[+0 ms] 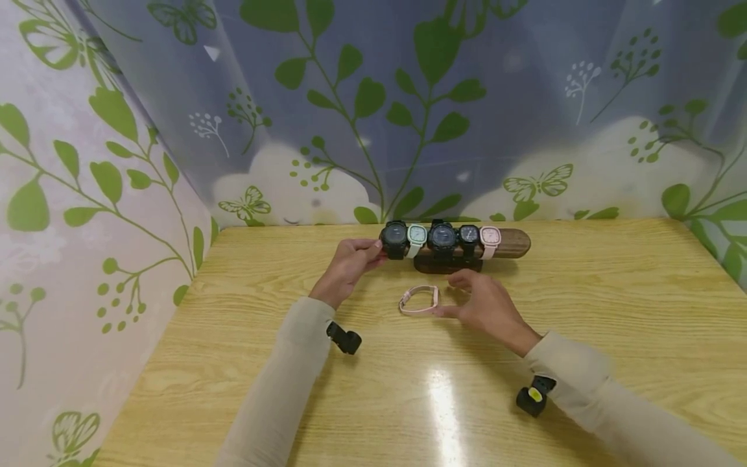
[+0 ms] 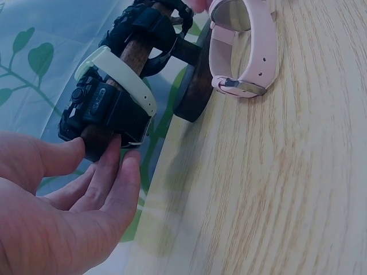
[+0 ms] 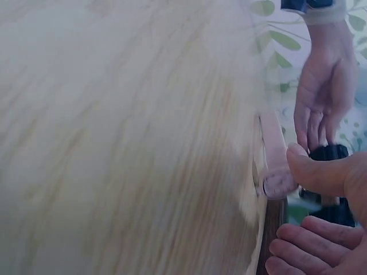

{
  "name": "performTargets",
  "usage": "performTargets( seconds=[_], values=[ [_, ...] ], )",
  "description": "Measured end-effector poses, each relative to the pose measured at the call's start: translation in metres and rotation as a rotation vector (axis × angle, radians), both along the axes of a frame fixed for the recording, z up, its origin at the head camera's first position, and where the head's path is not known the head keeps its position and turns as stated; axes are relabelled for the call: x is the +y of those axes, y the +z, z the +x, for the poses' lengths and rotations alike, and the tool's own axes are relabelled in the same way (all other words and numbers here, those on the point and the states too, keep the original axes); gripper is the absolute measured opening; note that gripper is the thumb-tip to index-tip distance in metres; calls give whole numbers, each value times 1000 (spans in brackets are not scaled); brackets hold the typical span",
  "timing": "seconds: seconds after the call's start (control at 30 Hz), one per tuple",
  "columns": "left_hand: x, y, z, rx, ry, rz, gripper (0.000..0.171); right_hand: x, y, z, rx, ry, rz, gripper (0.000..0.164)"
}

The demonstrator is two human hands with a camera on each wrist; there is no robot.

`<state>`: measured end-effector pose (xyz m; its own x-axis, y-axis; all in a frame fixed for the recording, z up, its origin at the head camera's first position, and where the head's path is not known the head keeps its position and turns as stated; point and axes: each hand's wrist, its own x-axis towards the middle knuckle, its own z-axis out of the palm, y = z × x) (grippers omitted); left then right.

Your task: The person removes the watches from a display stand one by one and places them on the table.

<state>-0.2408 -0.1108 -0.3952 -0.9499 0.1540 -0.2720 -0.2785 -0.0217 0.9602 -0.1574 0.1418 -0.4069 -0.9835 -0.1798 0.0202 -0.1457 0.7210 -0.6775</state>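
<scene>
My left hand (image 1: 348,267) holds the left end of a wooden watch stand (image 1: 516,243), thumb on one side and fingers on the other in the left wrist view. Nearest to it on the bar is a black watch (image 1: 394,239), then a mint-green watch (image 1: 417,233). In front of the stand, a pink watch (image 2: 262,57) rests on its side on the table, its strap buckled into a loop. Beside it is my right hand (image 1: 490,308), fingers spread from the thumb. That thumb is at the pink watch's face; contact is hard to tell.
Farther right on the bar sit another large black watch (image 1: 442,237), a small square black watch (image 1: 469,234) and a second pink watch (image 1: 491,236). Behind the wooden table (image 1: 233,363) hangs a leaf-patterned curtain (image 1: 350,130); a similar one (image 1: 76,194) borders the left.
</scene>
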Motion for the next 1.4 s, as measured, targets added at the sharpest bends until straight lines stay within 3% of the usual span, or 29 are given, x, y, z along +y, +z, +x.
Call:
performTargets(
  seconds=[0.43,0.83,1.4],
  values=[
    [0,1,1,3,1,-9,35,46,9,4,-54,-51,16,66],
    [0,1,1,1,1,-6,34,80,19,-7,-88,-98,68,74],
    [0,0,1,4,-4,-9,35,98,24,-24,-92,-140,123,88]
  ],
)
